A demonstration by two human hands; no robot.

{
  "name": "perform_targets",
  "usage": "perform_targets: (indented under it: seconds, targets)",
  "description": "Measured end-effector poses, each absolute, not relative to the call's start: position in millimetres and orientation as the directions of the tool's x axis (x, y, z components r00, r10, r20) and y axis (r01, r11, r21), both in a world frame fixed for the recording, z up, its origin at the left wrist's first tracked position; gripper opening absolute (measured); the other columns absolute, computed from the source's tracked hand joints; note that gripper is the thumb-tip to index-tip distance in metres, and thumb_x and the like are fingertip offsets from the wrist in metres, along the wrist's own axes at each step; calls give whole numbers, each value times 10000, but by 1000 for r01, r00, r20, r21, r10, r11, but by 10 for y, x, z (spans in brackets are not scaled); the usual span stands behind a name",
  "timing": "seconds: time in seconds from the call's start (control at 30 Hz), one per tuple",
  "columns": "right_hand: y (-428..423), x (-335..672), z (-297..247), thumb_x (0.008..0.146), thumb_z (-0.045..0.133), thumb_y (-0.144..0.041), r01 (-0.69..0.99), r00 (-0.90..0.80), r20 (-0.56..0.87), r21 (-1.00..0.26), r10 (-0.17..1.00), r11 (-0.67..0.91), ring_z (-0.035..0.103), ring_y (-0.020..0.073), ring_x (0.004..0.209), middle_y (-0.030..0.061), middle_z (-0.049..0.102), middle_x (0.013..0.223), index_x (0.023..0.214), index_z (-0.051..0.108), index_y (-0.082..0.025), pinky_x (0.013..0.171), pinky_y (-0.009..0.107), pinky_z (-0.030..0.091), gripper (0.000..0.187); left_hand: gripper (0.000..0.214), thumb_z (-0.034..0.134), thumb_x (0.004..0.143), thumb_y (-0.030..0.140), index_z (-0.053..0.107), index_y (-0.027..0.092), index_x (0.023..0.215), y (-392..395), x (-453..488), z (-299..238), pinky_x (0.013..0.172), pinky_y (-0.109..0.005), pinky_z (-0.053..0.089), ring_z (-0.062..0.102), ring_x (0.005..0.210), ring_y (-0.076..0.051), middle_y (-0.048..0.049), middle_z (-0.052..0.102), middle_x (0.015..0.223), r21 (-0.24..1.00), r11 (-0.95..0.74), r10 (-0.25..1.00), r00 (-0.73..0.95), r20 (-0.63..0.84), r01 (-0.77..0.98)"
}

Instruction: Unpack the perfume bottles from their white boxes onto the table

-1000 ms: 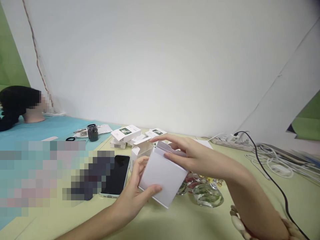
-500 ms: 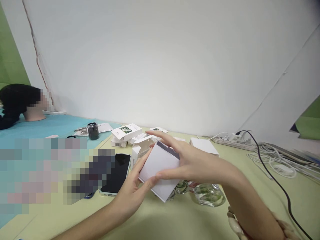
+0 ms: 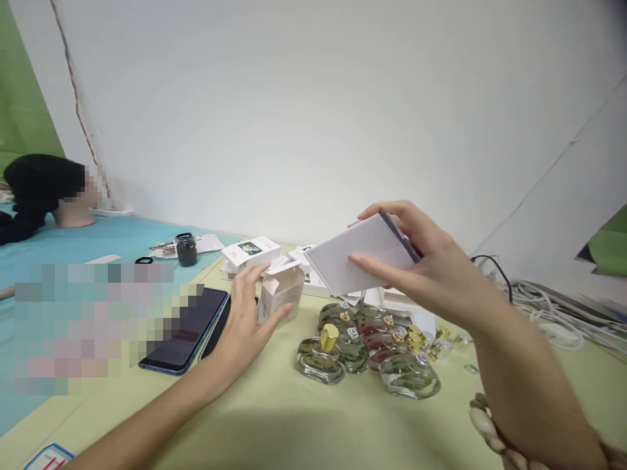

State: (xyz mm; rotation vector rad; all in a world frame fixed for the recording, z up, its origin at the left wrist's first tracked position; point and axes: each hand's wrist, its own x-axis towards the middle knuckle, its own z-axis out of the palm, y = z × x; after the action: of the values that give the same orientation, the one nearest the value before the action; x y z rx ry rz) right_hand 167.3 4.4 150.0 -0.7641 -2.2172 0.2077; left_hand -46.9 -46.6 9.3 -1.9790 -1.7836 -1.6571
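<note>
My right hand (image 3: 431,267) holds a plain white box (image 3: 355,261) raised above the yellow-green table (image 3: 294,424), fingers closed round its far end. My left hand (image 3: 247,320) reaches forward and grips a small open white carton (image 3: 280,297) standing on the table, thumb on its right side, fingers on its left. Several small glass perfume bottles (image 3: 362,346) with gold caps lie clustered below the raised box.
Two dark phones (image 3: 189,326) lie left of my left hand. More white cartons (image 3: 249,251) are stacked behind, with a dark jar (image 3: 185,249) on the teal cloth. White cables and a power strip (image 3: 543,307) spread at the right. A person's dark head (image 3: 39,189) rests far left.
My right hand lifted the white box up and to the right, out of my left hand. My left hand moved forward onto the small carton. The perfume bottles are now uncovered.
</note>
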Motion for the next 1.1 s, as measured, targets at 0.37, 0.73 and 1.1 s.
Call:
perform_targets:
  seconds: [0.37, 0.73, 1.1]
  targets:
    - [37, 1521, 1401, 795, 552, -352, 344, -556, 612, -447, 563, 825, 488, 127, 668, 20, 475, 895, 1082, 377, -296, 479, 235, 427, 341, 400, 406, 884, 347, 252, 252, 1241, -311, -508, -106, 880, -397, 412, 538, 1025, -198, -105, 482, 1196, 807, -385, 838, -197, 509, 448]
    - [160, 1324, 1209, 782, 547, -214, 155, -619, 628, -491, 472, 857, 447, 111, 745, -6, 474, 942, 930, 408, -246, 588, 257, 407, 205, 369, 345, 910, 347, 395, 225, 1255, -429, -431, -7, 997, -388, 346, 398, 1210, -223, -92, 453, 1285, 798, -420, 890, 22, 456, 431]
    - [133, 1449, 1302, 789, 559, -303, 108, -745, 493, -576, 450, 810, 446, 98, 722, 7, 476, 966, 952, 400, -229, 557, 236, 389, 239, 323, 388, 894, 316, 275, 243, 1188, -388, -393, -78, 973, -437, 387, 441, 1157, -210, -107, 414, 1261, 817, -424, 889, 8, 458, 391]
